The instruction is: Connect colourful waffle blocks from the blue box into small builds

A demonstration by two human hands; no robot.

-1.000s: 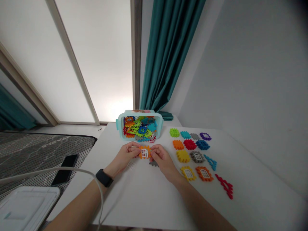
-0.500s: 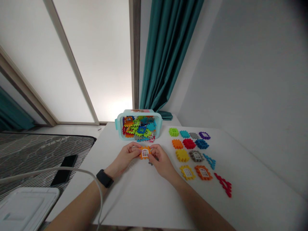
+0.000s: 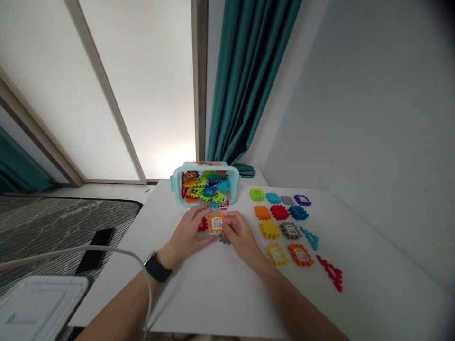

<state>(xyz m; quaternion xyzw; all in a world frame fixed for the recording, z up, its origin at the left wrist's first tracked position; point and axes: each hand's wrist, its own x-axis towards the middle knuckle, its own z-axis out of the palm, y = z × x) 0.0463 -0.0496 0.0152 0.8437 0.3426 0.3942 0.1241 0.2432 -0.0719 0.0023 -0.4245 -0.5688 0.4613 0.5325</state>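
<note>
An orange interlocking tile with a white window insert (image 3: 216,222) sits between my hands, gripped at its edges. My left hand (image 3: 186,232) holds its left side, with a small red toothed piece (image 3: 203,225) partly hidden under the fingers. My right hand (image 3: 241,234) pinches the tile's right side. Just below that hand's fingers, a grey toothed piece (image 3: 224,240) lies on the white table (image 3: 177,279). Directly ahead, a pale turquoise plastic box (image 3: 177,189) is packed with mixed tiles.
Rows of coloured tiles (image 3: 279,212) and a red strip (image 3: 332,273) lie to the right. A black phone (image 3: 94,251) rests on a striped mat to the left. A white cable (image 3: 106,250) crosses near my left forearm, and a white flat device (image 3: 39,308) sits at lower left.
The orange tile has shifted slightly up and right. My left hand has spread around it, and a red piece now shows at its left edge.
</note>
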